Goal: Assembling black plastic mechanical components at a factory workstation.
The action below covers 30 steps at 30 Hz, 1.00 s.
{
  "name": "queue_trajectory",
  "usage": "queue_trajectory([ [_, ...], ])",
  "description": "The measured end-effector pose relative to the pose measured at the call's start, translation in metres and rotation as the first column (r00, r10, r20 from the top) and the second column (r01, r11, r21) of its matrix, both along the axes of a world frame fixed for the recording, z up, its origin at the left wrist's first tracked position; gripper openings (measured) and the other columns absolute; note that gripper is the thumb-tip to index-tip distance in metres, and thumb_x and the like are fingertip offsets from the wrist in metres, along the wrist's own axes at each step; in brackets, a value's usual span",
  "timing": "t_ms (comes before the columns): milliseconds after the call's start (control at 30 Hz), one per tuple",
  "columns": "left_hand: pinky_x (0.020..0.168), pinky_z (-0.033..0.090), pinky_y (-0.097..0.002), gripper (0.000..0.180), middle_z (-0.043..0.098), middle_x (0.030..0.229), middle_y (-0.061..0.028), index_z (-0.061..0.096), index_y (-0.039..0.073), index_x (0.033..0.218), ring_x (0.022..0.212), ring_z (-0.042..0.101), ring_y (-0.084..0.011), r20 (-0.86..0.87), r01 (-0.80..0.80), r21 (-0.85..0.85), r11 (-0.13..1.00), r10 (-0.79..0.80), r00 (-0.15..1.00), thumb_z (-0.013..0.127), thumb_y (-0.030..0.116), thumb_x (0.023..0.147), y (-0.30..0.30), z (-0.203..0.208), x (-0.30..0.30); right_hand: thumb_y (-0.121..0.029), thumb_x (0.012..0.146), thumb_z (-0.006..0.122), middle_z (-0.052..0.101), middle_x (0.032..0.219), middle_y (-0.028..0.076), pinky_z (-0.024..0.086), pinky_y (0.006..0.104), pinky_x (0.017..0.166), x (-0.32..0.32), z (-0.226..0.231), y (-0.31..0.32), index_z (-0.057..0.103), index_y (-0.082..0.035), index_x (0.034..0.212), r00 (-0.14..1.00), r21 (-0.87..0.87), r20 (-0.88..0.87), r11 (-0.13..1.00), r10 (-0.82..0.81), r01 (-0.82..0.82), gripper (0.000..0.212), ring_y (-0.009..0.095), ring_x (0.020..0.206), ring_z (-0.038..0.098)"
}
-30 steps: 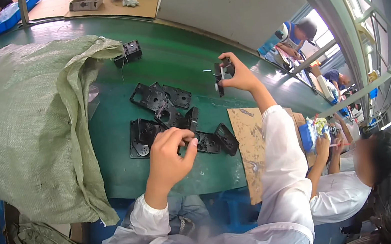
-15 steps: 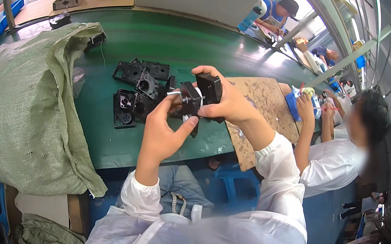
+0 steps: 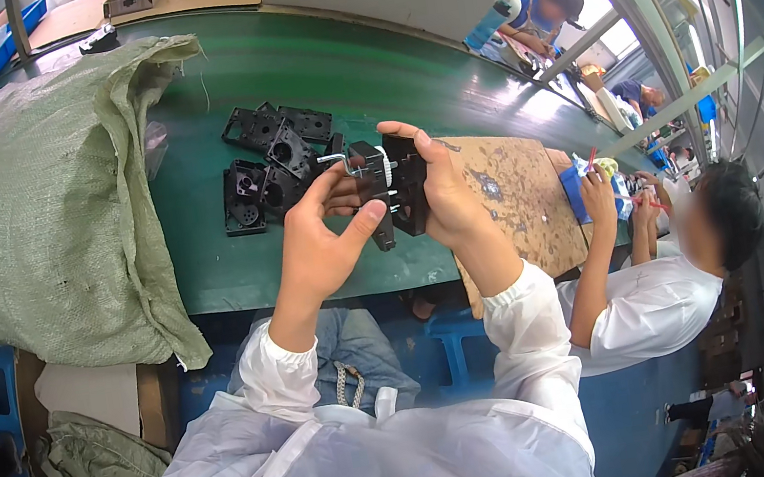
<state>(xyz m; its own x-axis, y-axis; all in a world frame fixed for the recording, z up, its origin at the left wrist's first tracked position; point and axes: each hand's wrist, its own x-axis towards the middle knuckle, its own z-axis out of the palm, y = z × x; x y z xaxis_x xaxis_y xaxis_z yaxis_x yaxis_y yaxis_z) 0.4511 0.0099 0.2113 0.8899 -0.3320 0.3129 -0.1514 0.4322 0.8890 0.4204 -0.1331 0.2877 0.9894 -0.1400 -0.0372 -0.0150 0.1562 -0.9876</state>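
Above the green work table, my left hand (image 3: 316,248) pinches a black plastic housing part (image 3: 373,180), which has a bent metal crank (image 3: 333,159) sticking out on its left. My right hand (image 3: 457,196) grips a second black housing part (image 3: 409,180) from the right. A white gear (image 3: 386,167) and small metal pins show between the two parts, which stand face to face. Whether they touch is hard to make out. Just beyond my left hand lies a loose pile of several black plastic housings (image 3: 290,150).
A large pale green woven sack (image 3: 43,220) bulges over the table's left side. At right, a worn brown board (image 3: 513,189) lies on the table (image 3: 310,284). A co-worker in white (image 3: 648,302) sits close on my right, handling things by a blue box (image 3: 575,195).
The two housing parts have been turned and brought closer, with the pins now showing between them. My right fingers have shifted along their part. The view has moved slightly.
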Motion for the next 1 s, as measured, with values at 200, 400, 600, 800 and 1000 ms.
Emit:
queue_trajectory([
  [200, 0.08, 0.051, -0.0275, 0.053, 0.071, 0.101, -0.0159, 0.055, -0.009, 0.126, 0.089, 0.066, -0.0196, 0.0, -0.001, -0.021, 1.0, 0.001, 1.0, 0.074, 0.01, 0.081, -0.001, -0.004, 0.002, -0.04, 0.101, 0.037, 0.06, 0.118, 0.017, 0.049, 0.0345, 0.088, 0.002, -0.001, 0.0, 0.044, -0.008, 0.133, 1.0, -0.024, 0.003, 1.0, 0.01, -0.01, 0.046, 0.023, 0.1, 0.061],
  [400, 0.08, 0.051, -0.0268, 0.053, 0.071, 0.101, -0.0165, 0.055, -0.01, 0.127, 0.089, 0.066, -0.0192, -0.001, -0.005, -0.003, 1.0, 0.005, 1.0, 0.074, 0.01, 0.081, -0.003, -0.005, 0.003, -0.037, 0.103, 0.034, 0.061, 0.116, 0.018, 0.048, 0.0334, 0.088, 0.002, -0.002, 0.003, 0.043, -0.006, 0.133, 1.0, -0.048, -0.009, 0.999, -0.005, 0.005, 0.044, 0.023, 0.101, 0.06],
  [600, 0.08, 0.051, -0.0266, 0.054, 0.07, 0.102, -0.0172, 0.054, -0.011, 0.126, 0.089, 0.066, -0.0193, 0.0, -0.029, -0.009, 1.0, 0.029, 1.0, 0.075, 0.01, 0.081, -0.006, -0.006, 0.003, -0.037, 0.103, 0.034, 0.061, 0.114, 0.016, 0.048, 0.0326, 0.087, 0.006, -0.009, 0.001, 0.043, -0.006, 0.132, 0.999, -0.032, -0.015, 0.999, -0.032, 0.032, 0.043, 0.021, 0.1, 0.059],
  [800, 0.079, 0.052, -0.0266, 0.055, 0.07, 0.102, -0.0176, 0.053, -0.012, 0.126, 0.089, 0.066, -0.0194, -0.021, -0.056, -0.001, 0.998, 0.056, 0.998, 0.075, 0.009, 0.08, -0.009, -0.01, 0.004, -0.038, 0.102, 0.037, 0.06, 0.113, 0.015, 0.048, 0.0332, 0.086, 0.01, -0.013, 0.003, 0.045, -0.007, 0.132, 0.999, -0.044, -0.006, 0.998, -0.049, 0.049, 0.044, 0.022, 0.098, 0.059],
  [1000, 0.079, 0.052, -0.0268, 0.057, 0.07, 0.1, -0.0176, 0.052, -0.013, 0.127, 0.088, 0.066, -0.0195, -0.036, -0.079, 0.003, 0.997, 0.079, 0.996, 0.076, 0.009, 0.08, -0.012, -0.014, 0.005, -0.043, 0.1, 0.04, 0.062, 0.113, 0.016, 0.052, 0.0356, 0.083, 0.013, -0.017, 0.002, 0.047, -0.007, 0.133, 0.998, -0.048, -0.016, 0.997, -0.067, 0.066, 0.049, 0.025, 0.096, 0.062],
])
